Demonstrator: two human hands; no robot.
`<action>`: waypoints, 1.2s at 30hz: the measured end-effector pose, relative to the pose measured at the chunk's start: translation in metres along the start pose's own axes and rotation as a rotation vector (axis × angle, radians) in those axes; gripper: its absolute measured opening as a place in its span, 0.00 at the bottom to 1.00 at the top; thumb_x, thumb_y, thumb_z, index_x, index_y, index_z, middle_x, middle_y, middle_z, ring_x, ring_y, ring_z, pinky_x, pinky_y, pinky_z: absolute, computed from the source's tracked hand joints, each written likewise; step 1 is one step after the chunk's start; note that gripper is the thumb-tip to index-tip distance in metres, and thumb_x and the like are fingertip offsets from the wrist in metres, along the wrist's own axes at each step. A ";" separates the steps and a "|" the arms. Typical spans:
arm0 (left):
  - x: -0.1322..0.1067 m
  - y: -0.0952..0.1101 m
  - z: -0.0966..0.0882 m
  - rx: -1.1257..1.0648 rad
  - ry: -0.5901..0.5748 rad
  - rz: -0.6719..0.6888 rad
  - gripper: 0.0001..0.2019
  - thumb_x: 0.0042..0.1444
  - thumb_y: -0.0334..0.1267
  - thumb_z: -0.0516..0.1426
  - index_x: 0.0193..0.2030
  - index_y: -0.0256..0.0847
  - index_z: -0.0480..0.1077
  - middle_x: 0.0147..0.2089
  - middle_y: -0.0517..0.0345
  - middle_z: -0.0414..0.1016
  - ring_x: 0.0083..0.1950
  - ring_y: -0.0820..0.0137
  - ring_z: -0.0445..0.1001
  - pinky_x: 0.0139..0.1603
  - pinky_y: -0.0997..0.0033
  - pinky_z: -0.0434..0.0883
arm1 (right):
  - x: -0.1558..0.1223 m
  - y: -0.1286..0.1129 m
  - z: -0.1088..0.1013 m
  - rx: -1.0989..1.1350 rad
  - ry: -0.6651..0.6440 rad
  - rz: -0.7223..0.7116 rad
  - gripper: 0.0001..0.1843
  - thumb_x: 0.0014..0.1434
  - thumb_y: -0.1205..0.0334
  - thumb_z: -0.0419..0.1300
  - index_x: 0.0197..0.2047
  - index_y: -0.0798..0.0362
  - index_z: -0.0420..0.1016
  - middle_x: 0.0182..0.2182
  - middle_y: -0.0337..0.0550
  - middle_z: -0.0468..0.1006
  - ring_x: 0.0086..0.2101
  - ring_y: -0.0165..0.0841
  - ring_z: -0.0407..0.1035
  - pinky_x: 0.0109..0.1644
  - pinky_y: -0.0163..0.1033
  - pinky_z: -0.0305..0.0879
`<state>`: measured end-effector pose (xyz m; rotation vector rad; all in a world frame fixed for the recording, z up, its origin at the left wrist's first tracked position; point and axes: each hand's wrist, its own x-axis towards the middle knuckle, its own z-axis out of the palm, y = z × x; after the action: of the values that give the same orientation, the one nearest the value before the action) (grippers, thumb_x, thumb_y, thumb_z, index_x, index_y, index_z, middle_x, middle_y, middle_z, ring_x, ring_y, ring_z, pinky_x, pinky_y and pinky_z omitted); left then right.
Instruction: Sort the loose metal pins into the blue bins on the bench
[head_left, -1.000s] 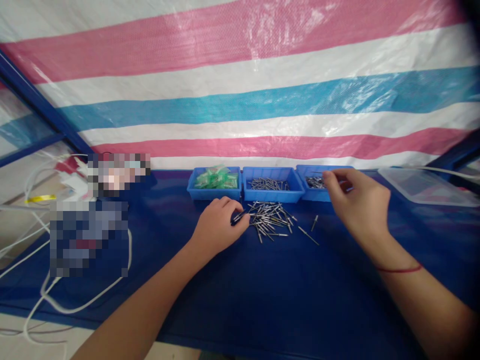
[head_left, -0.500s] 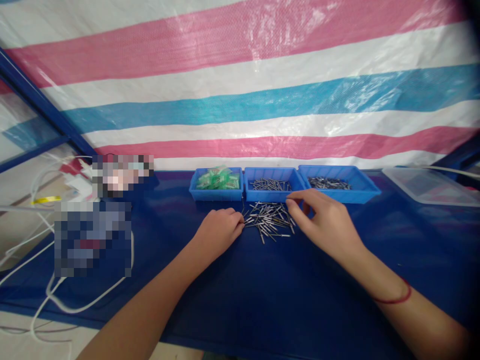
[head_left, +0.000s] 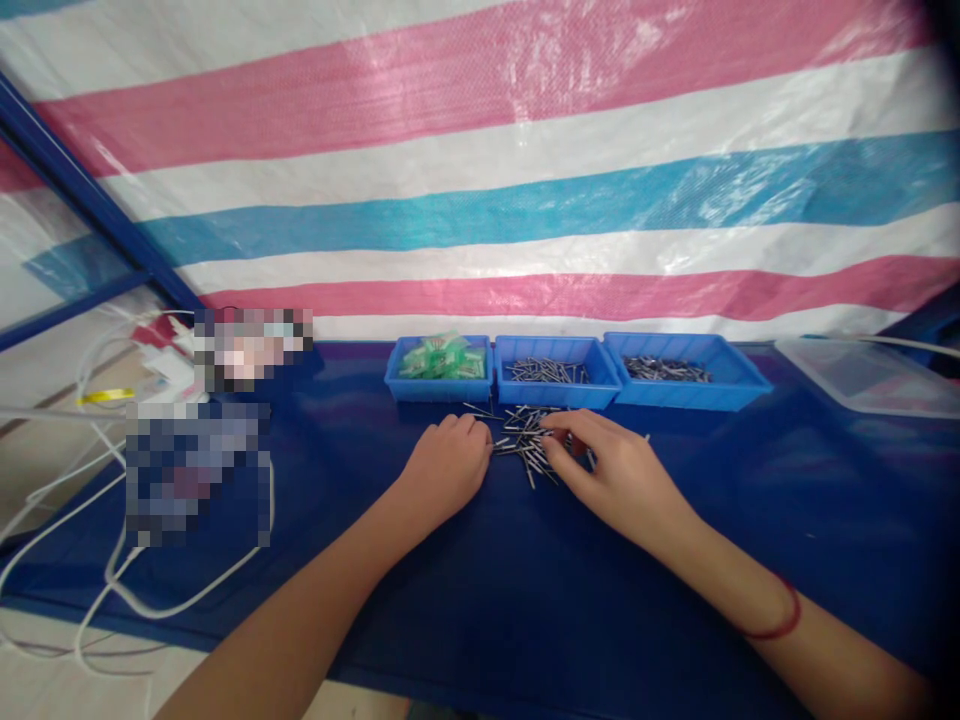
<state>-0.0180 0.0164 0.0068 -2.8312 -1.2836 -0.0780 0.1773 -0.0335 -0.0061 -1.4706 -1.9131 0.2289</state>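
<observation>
A loose pile of thin silver blind rivets [head_left: 531,462] lies on the blue tabletop between my hands. My left hand [head_left: 452,457] rests at the pile's left edge with its fingers curled closed; a rivet end sticks out by the fingertips, the rest hidden. Over the right side of the pile, my right hand [head_left: 609,462] brings thumb and forefinger together around a rivet. Just behind stand three blue bins: the left bin [head_left: 439,396] with small green-and-clear packets [head_left: 442,358], the middle bin [head_left: 559,393] and the right bin [head_left: 694,396] with metal pins.
A clear plastic lid [head_left: 855,378] lies at the right rear. White cables [head_left: 180,610] loop over the table's left side, near blurred-out items [head_left: 199,475]. A striped plastic sheet [head_left: 480,220] hangs behind the bins, with a blue frame post [head_left: 90,190] at left.
My right hand has moved left and slightly down, from the pile's right edge onto it. A few rivets now lie behind my left hand. The view has shifted slightly.
</observation>
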 end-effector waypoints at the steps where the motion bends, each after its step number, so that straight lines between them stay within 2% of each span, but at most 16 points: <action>1: 0.000 0.001 -0.001 0.010 0.031 -0.002 0.11 0.65 0.37 0.47 0.40 0.36 0.69 0.41 0.48 0.71 0.42 0.61 0.69 0.39 0.65 0.65 | 0.000 -0.001 0.001 0.009 -0.013 -0.005 0.11 0.61 0.60 0.54 0.43 0.52 0.74 0.35 0.45 0.77 0.37 0.38 0.71 0.42 0.42 0.65; 5: -0.002 0.006 -0.012 -0.061 0.137 0.096 0.11 0.66 0.36 0.45 0.42 0.39 0.68 0.43 0.51 0.72 0.44 0.62 0.68 0.45 0.62 0.63 | -0.001 -0.006 0.003 0.114 -0.073 -0.027 0.12 0.63 0.57 0.52 0.42 0.52 0.74 0.35 0.46 0.78 0.37 0.37 0.71 0.42 0.42 0.65; 8: -0.001 0.009 -0.016 -0.305 0.184 0.185 0.12 0.66 0.35 0.45 0.42 0.40 0.69 0.42 0.53 0.73 0.45 0.65 0.70 0.49 0.63 0.63 | -0.001 -0.009 0.002 0.208 -0.125 -0.010 0.13 0.65 0.57 0.50 0.37 0.51 0.74 0.31 0.43 0.78 0.32 0.35 0.71 0.37 0.39 0.65; 10: 0.000 0.011 -0.014 -0.571 0.260 0.133 0.08 0.64 0.37 0.49 0.41 0.40 0.69 0.42 0.55 0.74 0.44 0.67 0.71 0.48 0.67 0.65 | 0.000 -0.010 0.001 0.264 -0.151 0.030 0.14 0.65 0.57 0.49 0.34 0.51 0.73 0.30 0.42 0.77 0.30 0.33 0.69 0.33 0.38 0.64; 13: 0.003 0.015 -0.006 -1.022 0.377 -0.052 0.06 0.58 0.37 0.56 0.42 0.40 0.69 0.39 0.57 0.75 0.40 0.70 0.74 0.44 0.71 0.70 | 0.000 -0.013 -0.002 0.348 -0.173 0.061 0.15 0.64 0.57 0.50 0.31 0.51 0.72 0.31 0.42 0.77 0.32 0.34 0.70 0.36 0.38 0.64; 15: 0.006 0.019 -0.003 -1.264 0.384 -0.134 0.07 0.56 0.37 0.58 0.41 0.39 0.68 0.37 0.57 0.75 0.37 0.71 0.75 0.41 0.71 0.71 | -0.001 -0.015 -0.004 0.390 -0.179 0.075 0.15 0.64 0.58 0.50 0.30 0.52 0.72 0.31 0.41 0.77 0.33 0.34 0.70 0.39 0.38 0.65; 17: 0.008 0.023 -0.004 -1.403 0.363 -0.166 0.07 0.54 0.37 0.59 0.39 0.39 0.68 0.36 0.57 0.75 0.35 0.71 0.75 0.39 0.72 0.72 | -0.002 -0.018 -0.005 0.432 -0.175 0.101 0.14 0.64 0.57 0.51 0.31 0.52 0.73 0.29 0.41 0.76 0.33 0.34 0.70 0.39 0.39 0.65; 20: 0.009 0.028 -0.009 -1.450 0.388 -0.171 0.07 0.52 0.36 0.60 0.38 0.38 0.68 0.35 0.57 0.75 0.35 0.71 0.76 0.40 0.72 0.72 | -0.003 -0.018 -0.005 0.545 -0.127 0.165 0.12 0.62 0.54 0.54 0.35 0.51 0.75 0.27 0.40 0.75 0.33 0.35 0.71 0.37 0.39 0.67; 25: 0.012 0.031 -0.009 -1.463 0.457 -0.178 0.14 0.52 0.36 0.61 0.45 0.39 0.67 0.38 0.57 0.76 0.39 0.71 0.76 0.44 0.71 0.72 | -0.001 -0.011 -0.008 0.693 0.042 0.268 0.11 0.56 0.53 0.61 0.35 0.51 0.77 0.29 0.42 0.77 0.29 0.34 0.69 0.33 0.39 0.67; 28: 0.015 0.032 -0.002 -1.486 0.411 -0.179 0.15 0.53 0.37 0.60 0.47 0.39 0.65 0.39 0.56 0.76 0.40 0.71 0.76 0.45 0.71 0.71 | 0.000 -0.011 -0.013 0.622 0.147 0.245 0.10 0.56 0.54 0.61 0.36 0.51 0.77 0.25 0.40 0.75 0.25 0.31 0.65 0.29 0.38 0.63; 31: 0.016 0.033 0.004 -1.454 0.368 -0.147 0.15 0.55 0.39 0.59 0.49 0.40 0.65 0.40 0.56 0.76 0.42 0.70 0.75 0.45 0.71 0.71 | -0.001 -0.016 -0.018 0.481 0.208 0.143 0.07 0.57 0.57 0.61 0.33 0.51 0.75 0.25 0.39 0.72 0.23 0.29 0.61 0.27 0.36 0.60; 34: 0.014 0.033 0.005 -1.299 0.359 -0.085 0.15 0.60 0.41 0.55 0.53 0.40 0.63 0.41 0.55 0.75 0.43 0.70 0.75 0.45 0.71 0.70 | 0.002 -0.017 -0.023 0.344 0.182 0.070 0.11 0.59 0.57 0.58 0.27 0.51 0.70 0.23 0.38 0.69 0.23 0.28 0.60 0.27 0.36 0.58; 36: 0.012 0.029 0.002 -1.090 0.374 -0.046 0.16 0.62 0.40 0.53 0.56 0.41 0.61 0.43 0.54 0.75 0.45 0.69 0.74 0.48 0.69 0.69 | 0.007 -0.007 -0.029 0.287 0.206 0.088 0.13 0.60 0.55 0.57 0.27 0.51 0.68 0.22 0.38 0.69 0.23 0.28 0.61 0.27 0.35 0.59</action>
<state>0.0120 0.0069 0.0052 -3.2238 -1.4892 -1.6804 0.1886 -0.0371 0.0222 -1.3314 -1.5815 0.3622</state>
